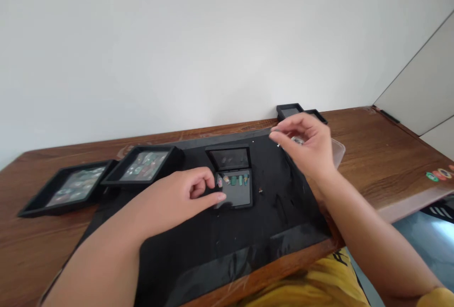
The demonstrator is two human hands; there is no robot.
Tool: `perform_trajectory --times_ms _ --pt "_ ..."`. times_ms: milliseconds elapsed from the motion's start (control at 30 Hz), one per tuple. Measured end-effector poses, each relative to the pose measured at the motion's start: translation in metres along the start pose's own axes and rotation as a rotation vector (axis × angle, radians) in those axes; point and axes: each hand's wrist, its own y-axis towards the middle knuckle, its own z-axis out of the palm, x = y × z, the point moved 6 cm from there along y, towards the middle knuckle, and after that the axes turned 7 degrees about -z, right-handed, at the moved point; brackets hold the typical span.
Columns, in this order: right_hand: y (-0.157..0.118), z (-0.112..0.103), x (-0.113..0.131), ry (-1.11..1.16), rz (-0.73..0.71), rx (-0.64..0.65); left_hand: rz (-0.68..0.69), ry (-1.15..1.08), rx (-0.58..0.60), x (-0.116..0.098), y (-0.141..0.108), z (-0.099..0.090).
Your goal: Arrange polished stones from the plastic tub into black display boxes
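Note:
A small black case [237, 200] stands with its lid [230, 159] raised on a black mat. Several decorated press-on nails [234, 180], green, pinkish and patterned, lie in a row in its tray. My left hand [187, 191] is at the case's left side, fingers curled and thumb over the lower left edge, gripping it there. Raised above the mat's right side, my right hand [307, 144] has thumb and forefinger pinched together. Whatever is at those fingertips is too small to make out. A clear plastic container [338, 152] is partly hidden behind this hand.
Two black trays with nail-like pieces, one farther left [39, 203] and one nearer [173, 158], sit left on the wooden table [358, 132]. Smaller black boxes [280, 110] stand by the wall. A tiny piece [260, 190] lies on the black mat [198, 259].

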Motion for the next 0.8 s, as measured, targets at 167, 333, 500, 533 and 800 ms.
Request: perform_trajectory --times_ms 167,333,500,533,800 --pt "-0.035 0.054 -0.009 0.454 0.281 0.189 0.179 -0.143 -0.022 -0.036 -0.010 0.004" --pt "-0.052 0.073 -0.021 0.675 0.513 0.255 0.309 -0.221 -0.363 -0.059 -0.018 -0.009" --pt "-0.053 0.074 -0.023 0.717 0.607 0.273 0.316 -0.279 -0.431 -0.057 -0.020 -0.011" --pt "-0.054 0.074 -0.023 0.728 0.615 0.277 0.323 -0.281 -0.433 -0.058 -0.021 -0.011" --pt "-0.054 0.078 -0.019 0.758 0.645 0.310 0.325 -0.202 -0.409 -0.066 -0.021 -0.011"
